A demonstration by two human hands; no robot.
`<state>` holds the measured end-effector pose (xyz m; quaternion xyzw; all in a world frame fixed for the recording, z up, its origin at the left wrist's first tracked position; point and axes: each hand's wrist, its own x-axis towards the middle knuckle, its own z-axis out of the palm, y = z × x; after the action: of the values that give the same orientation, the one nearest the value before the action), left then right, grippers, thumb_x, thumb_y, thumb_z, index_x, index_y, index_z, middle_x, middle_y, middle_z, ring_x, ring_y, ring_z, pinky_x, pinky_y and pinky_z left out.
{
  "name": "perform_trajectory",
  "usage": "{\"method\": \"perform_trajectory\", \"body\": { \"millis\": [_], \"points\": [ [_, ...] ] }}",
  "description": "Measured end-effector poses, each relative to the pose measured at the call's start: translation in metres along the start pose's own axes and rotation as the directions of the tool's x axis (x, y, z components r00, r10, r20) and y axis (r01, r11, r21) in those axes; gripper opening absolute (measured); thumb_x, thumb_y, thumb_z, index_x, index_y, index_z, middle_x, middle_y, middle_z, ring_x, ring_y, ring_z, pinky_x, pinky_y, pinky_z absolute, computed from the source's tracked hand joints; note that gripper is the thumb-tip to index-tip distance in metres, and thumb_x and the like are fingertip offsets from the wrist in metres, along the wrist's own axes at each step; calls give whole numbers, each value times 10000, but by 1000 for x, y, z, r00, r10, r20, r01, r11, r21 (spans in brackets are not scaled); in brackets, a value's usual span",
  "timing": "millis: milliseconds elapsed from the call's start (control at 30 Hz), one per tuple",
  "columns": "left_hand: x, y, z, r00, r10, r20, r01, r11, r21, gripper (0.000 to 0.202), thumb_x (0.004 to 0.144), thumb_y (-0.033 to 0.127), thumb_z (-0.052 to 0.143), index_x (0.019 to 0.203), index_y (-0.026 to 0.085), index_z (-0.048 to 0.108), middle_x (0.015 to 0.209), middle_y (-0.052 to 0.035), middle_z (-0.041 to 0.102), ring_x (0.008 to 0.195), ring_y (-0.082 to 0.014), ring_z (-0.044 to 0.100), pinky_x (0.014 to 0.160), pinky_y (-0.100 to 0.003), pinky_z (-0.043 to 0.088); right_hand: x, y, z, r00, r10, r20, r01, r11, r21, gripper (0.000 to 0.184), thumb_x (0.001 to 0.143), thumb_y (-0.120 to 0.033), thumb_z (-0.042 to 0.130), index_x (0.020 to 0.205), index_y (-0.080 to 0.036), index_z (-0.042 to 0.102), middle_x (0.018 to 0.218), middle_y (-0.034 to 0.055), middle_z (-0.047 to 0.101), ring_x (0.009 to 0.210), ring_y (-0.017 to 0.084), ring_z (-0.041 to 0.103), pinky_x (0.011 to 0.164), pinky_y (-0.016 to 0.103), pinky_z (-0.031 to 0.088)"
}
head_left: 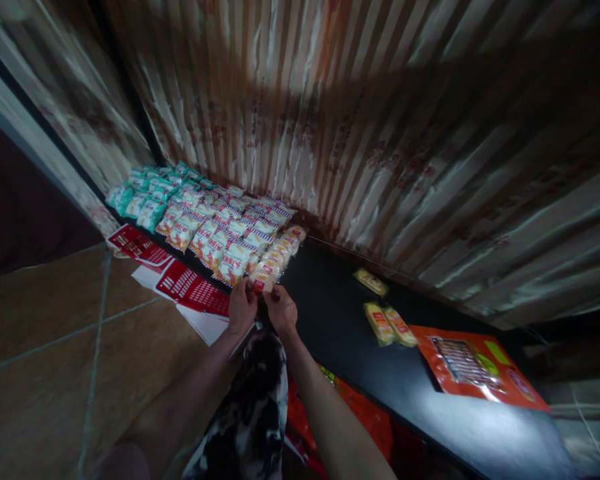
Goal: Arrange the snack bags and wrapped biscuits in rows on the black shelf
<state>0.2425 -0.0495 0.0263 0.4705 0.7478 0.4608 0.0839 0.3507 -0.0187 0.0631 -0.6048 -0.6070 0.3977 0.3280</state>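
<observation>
My left hand (pixel 243 308) and my right hand (pixel 281 311) pinch the two sides of a small clear-wrapped snack packet (pixel 260 285) with a red label. It is at the near end of a row of similar pale packets (pixel 284 248) running back toward the curtain. To the left lie several rows of white snack bags (pixel 225 230) with red print and striped edges. Beyond those are several teal snack bags (pixel 150 190). All of them rest on a long black shelf (pixel 325 293). My fingertips partly cover the packet's near edge.
Three yellow packets (pixel 380 323) and a large orange bag (pixel 480 367) lie farther right on the shelf. Red printed sheets (pixel 190 287) stick out along its front left edge. An orange bag (pixel 350 407) is below, and a pleated curtain (pixel 380 147) hangs behind.
</observation>
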Motion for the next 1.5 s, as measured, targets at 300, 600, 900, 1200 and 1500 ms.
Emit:
{"method": "perform_trajectory", "body": {
  "millis": [300, 600, 900, 1200, 1500],
  "points": [
    [-2, -1, 4, 993, 111, 39, -113, 992, 50, 529, 778, 95, 457, 1301, 159, 417, 1266, -130, 536, 1223, -244, 483, 1052, -435, 399, 9, 0, -1, 1000, 0, 16, 3, 987, -162, 129, 775, -370, 584, 859, -299, 651, 797, -16, 655, 690, 151, 564, 598, 248, 328],
    [-7, -1, 13, 977, 211, 40, -214, 973, 92, 531, 823, 112, 447, 1349, 126, 371, 1396, -167, 419, 1322, -266, 377, 1072, -468, 374, 13, -10, -3, 997, 57, 52, -39, 954, -298, 198, 840, -402, 518, 934, -267, 630, 877, 0, 680, 773, 155, 618, 642, 241, 404],
    [-6, -8, 16, 945, 319, 70, -327, 927, 183, 457, 855, 140, 432, 1309, 92, 428, 1343, -189, 467, 1277, -269, 432, 1055, -447, 401, 17, -13, -2, 993, 88, 85, -51, 930, -365, 225, 856, -429, 505, 967, -271, 620, 922, 8, 691, 840, 184, 638, 665, 260, 421],
    [-7, -10, 26, 928, 372, 19, -369, 910, 190, 426, 889, 175, 426, 1309, 104, 432, 1328, -192, 457, 1266, -286, 428, 1024, -480, 416, 21, 7, 2, 1000, -5, -12, 4, 996, -91, 294, 791, -348, 587, 1051, -211, 594, 954, 30, 678, 863, 162, 637, 757, 255, 474],
    [-7, -14, 32, 917, 398, -7, -392, 907, 151, 471, 887, 176, 420, 1355, 127, 404, 1353, -187, 447, 1281, -291, 414, 1009, -484, 432, 28, 13, 6, 995, -70, -78, 55, 984, -171, 189, 787, -263, 568, 954, -200, 631, 922, 52, 682, 853, 182, 640, 744, 269, 469]
  ]
}}
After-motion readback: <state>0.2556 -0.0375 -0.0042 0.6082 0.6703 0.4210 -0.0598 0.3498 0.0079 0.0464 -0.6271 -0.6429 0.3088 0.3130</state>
